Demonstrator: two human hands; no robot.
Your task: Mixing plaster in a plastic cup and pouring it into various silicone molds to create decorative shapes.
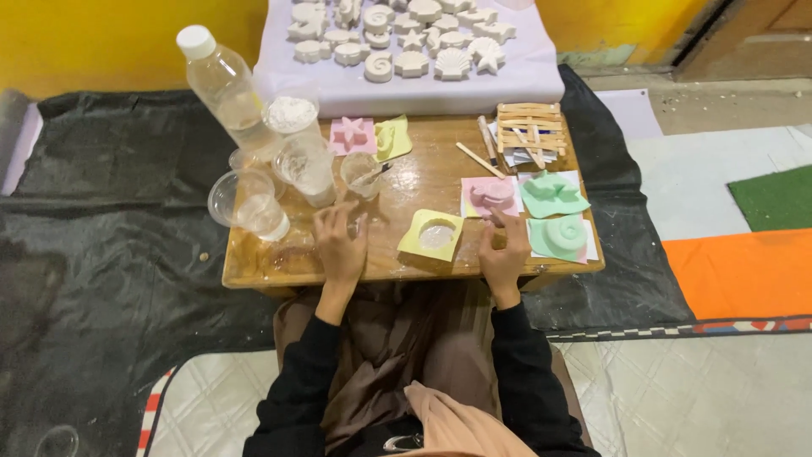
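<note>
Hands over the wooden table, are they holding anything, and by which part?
Neither clearly grips anything. The left hand rests by a small clear cup; whether it holds it cannot be told. The right hand sits beside the yellow mould, empty.

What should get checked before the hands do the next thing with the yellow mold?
1. Yellow mold lies flat on the wooden table: ok.
2. Its round hollow holds white fill: ok; whether it has set: cannot tell.
3. Left hand free: cannot tell, it rests by a small clear cup.
4. Right hand free: cannot tell, fingers curled beside the mold.
5. Water bottle capped: ok.
6. Pink mold clear of the yellow one: ok.
</note>
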